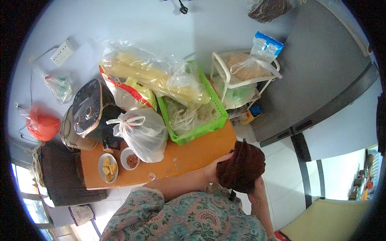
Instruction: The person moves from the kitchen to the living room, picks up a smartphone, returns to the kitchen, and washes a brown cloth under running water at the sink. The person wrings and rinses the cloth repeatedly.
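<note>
A dark brown cloth hangs bunched up in front of me, just past the right end of the orange table. My left hand grips its left side, the thumb resting along the edge. My right forearm comes up from below to the cloth's right side. The cloth covers my right hand, so its fingers do not show. To the left on the tabletop stand a white bowl of yellow chunks and a small white bowl of reddish-brown bits.
Along the table's back stand a tied white plastic bag, a black cooker and a green basket with plastic bags over it. A white rack holding bags is beside the grey fridge. A yellowish panel is at lower right.
</note>
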{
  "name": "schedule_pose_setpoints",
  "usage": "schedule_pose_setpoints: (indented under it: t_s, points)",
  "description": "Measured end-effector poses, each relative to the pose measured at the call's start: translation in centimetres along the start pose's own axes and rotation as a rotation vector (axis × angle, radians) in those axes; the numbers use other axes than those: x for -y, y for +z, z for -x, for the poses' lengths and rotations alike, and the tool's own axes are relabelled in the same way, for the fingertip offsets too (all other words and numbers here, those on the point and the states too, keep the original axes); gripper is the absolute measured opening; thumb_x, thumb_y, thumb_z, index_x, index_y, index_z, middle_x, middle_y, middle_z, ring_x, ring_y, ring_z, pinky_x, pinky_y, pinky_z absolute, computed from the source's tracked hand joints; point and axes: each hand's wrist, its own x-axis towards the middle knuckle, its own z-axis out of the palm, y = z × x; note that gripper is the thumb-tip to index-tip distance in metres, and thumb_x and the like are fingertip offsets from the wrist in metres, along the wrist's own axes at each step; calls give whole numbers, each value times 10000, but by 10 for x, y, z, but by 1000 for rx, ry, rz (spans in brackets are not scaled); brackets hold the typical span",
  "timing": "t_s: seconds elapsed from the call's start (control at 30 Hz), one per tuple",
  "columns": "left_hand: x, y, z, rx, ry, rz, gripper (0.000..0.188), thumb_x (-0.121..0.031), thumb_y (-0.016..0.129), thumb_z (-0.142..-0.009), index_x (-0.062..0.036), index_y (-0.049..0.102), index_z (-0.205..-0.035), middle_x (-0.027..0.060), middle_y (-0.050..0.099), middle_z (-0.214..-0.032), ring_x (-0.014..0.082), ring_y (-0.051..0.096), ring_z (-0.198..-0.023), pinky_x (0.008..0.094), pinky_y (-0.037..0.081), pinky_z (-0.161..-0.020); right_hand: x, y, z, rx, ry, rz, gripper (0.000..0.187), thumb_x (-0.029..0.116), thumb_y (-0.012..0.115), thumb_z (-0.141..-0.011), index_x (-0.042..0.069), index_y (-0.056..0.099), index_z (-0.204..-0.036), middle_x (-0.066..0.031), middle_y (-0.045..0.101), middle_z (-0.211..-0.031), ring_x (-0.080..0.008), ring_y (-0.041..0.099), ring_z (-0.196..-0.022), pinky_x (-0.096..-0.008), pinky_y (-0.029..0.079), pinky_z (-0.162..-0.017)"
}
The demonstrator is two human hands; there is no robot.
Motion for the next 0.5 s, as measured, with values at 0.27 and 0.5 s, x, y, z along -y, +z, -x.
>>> schedule_pose_setpoints:
  t_s: [0.27, 0.5]
  points:
    - [-62, -3, 2, -32, 223, -1215, 421, -284, 511, -933, -58, 482, -1287, 93, 565, -1211, 190, 559, -1052, 341, 449, -917, 2, 11, 0, -329, -63, 267, 530, -11, 652, -746, -14, 452, -1237, -136, 549, -1194, -284, 554, -1086, -400, 472, -917]
    - [-182, -86, -23, -615, 318, -1736, 234, -247, 584, -862, -72, 646, -1006, 95, 656, -900, 210, 620, -883, 351, 494, -789, 16, 19, 0, -414, -151, 270, 474, -46, 620, -757, -7, 479, -1207, -132, 567, -1166, -282, 571, -1056, -414, 493, -892]
